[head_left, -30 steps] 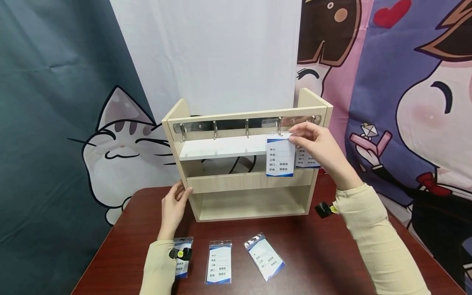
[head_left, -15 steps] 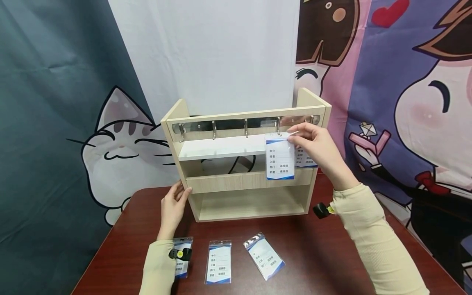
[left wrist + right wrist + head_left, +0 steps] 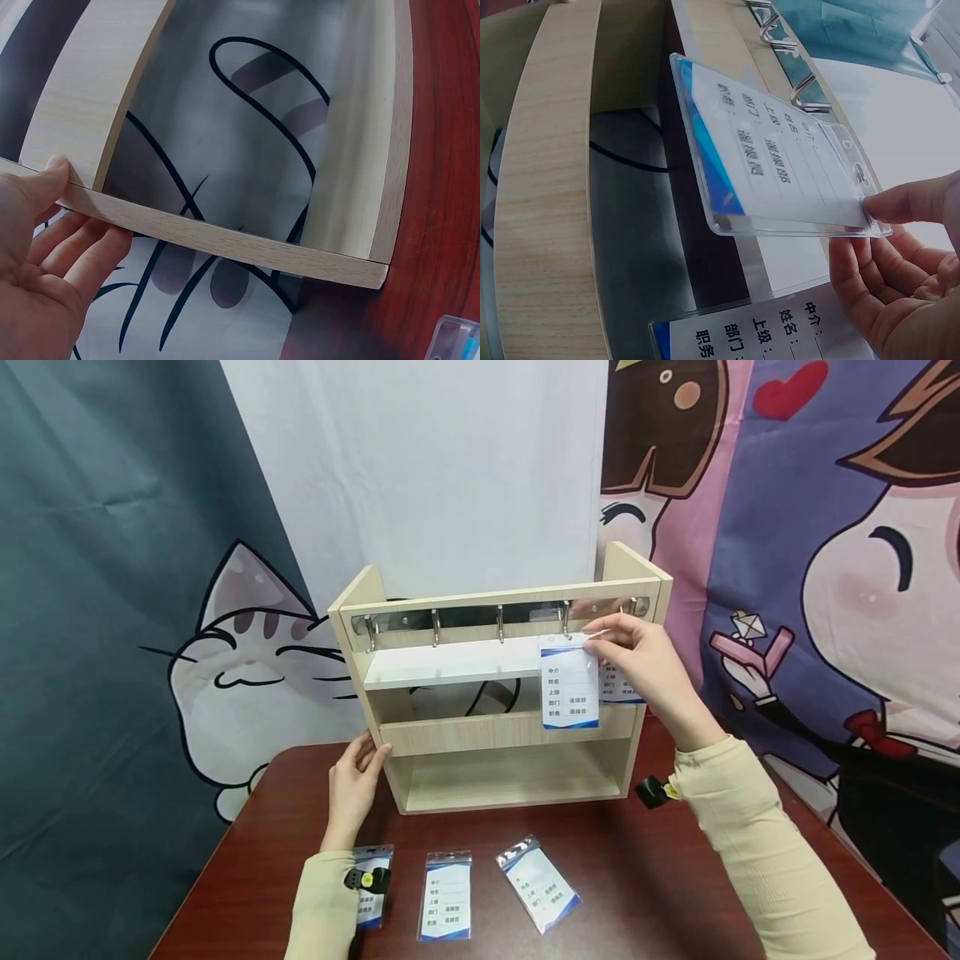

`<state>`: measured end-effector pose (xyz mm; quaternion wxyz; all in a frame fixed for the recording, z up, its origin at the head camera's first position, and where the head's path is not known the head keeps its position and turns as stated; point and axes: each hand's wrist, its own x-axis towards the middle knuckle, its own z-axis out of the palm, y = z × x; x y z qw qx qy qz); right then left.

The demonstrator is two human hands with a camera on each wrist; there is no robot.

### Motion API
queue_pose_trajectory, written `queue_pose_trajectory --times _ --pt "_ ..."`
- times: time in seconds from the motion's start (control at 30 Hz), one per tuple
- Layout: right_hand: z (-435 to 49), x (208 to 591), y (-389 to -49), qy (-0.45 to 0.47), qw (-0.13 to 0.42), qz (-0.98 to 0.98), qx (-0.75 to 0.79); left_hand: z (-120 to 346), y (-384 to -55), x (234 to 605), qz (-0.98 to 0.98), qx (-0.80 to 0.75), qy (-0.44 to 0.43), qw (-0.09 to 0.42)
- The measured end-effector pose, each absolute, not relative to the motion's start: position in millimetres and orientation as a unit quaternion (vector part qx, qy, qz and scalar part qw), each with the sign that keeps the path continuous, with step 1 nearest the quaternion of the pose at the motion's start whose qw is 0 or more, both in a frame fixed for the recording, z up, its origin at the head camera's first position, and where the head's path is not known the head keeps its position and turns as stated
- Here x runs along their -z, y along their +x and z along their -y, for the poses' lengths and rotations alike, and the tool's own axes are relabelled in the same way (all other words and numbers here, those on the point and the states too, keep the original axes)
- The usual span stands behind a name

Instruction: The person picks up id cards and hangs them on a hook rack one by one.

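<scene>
My right hand (image 3: 633, 664) pinches the upper right corner of a badge holder (image 3: 569, 685) between thumb and fingers. The badge's top edge is right at a metal hook (image 3: 566, 617) of the rack's hook strip. In the right wrist view this badge (image 3: 765, 150) tilts outward from the rack. Behind my right hand hangs another badge (image 3: 621, 685), its top hidden by the fingers. My left hand (image 3: 354, 781) grips the left side panel of the wooden rack (image 3: 450, 735); in the left wrist view the thumb (image 3: 54, 176) lies on the front edge, fingers around the outside.
Three more badges lie on the dark red table (image 3: 600, 877): one partly under the left wrist, one upright badge (image 3: 445, 896) in the middle and one slanted badge (image 3: 537, 883). More hooks (image 3: 436, 627) line the strip. Printed cloth (image 3: 450, 468) hangs behind the rack.
The badge in my right hand has dropped slightly, its top edge moving a little below the hook's upper part. My left hand keeps its hold on the rack.
</scene>
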<state>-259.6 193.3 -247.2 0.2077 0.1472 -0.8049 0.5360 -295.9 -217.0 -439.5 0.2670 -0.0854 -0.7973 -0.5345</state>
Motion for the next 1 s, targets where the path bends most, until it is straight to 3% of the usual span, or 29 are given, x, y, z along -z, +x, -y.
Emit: queue_pose_trajectory --times 0.47,1.0 --pt "-189.2 244.3 -260.5 0.13 0.233 0.804 -0.532 201.5 -267.2 405.7 0.801 0.527 -0.089 0.269" --pt "-189.8 252.3 -259.1 0.138 0.262 0.824 -0.484 200.8 -266.3 408.1 0.798 0.526 -0.101 0.276"
